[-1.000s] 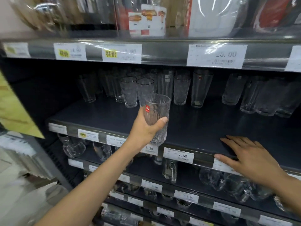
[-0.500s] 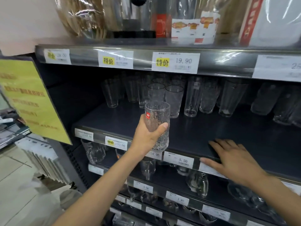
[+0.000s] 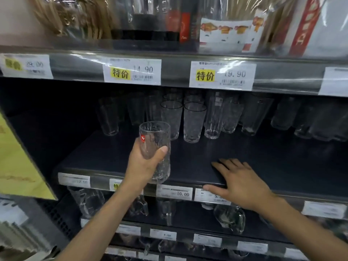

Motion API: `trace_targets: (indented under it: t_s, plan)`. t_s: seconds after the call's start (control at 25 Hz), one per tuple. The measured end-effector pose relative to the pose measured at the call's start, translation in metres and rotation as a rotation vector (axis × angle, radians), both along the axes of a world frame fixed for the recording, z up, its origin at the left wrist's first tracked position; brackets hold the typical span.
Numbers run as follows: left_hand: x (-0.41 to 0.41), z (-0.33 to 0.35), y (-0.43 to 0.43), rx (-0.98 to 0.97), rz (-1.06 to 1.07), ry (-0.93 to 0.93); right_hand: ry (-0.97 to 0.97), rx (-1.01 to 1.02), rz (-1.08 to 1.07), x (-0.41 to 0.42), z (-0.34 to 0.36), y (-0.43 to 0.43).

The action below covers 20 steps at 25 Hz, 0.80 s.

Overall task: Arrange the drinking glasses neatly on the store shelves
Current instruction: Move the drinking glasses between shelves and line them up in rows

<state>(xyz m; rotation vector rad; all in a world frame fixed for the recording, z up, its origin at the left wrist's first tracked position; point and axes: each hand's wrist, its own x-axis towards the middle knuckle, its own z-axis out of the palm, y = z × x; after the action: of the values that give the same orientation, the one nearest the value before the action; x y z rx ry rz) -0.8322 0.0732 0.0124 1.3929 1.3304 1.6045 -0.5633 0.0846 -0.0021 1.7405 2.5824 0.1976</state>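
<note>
Gripping one textured glass (image 3: 155, 146) with a red sticker near its rim, the left hand (image 3: 145, 166) has fingers and thumb wrapped round the lower half. The glass is nearly upright, tipped slightly. It is in the air at the front lip of the dark middle shelf (image 3: 113, 157), its base hanging just in front of the shelf's edge. The right hand (image 3: 243, 183) lies flat on the same front edge, fingers straight and spread, holding nothing, with the thumb over a price label.

At the back of that shelf stand the other glasses (image 3: 194, 122). About ten can be made out, two of them with dark rims standing side by side at the front of the group. Those at the far right are too blurred to count surely. Five price labels (image 3: 175, 194) line this shelf's front edge, one half hidden behind the left wrist. The upper rail (image 3: 177, 72) carries four. One yellow sign (image 3: 17, 162) hangs at the left. Glass mugs (image 3: 230, 217) sit on the shelf below, their number unclear.

Half a second ago the held glass hung straight over the 10.00 label; now it is a little left of it. The right hand has slid left too: its thumb was just right of the 5.50 label and now covers part of it. Both hands keep the same posture.
</note>
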Motion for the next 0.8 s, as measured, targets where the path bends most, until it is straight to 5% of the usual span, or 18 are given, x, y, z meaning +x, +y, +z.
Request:
trace_targets:
  t_s: [0.48, 0.8]
  plan:
    - [0.026, -0.011, 0.015, 0.065, -0.084, 0.017, 0.234, -0.153, -0.025, 0.005, 0.007, 0.001]
    - [0.049, -0.012, 0.018, 0.050, 0.049, 0.039, 0.144, -0.051, 0.065, 0.011, 0.001, 0.001]
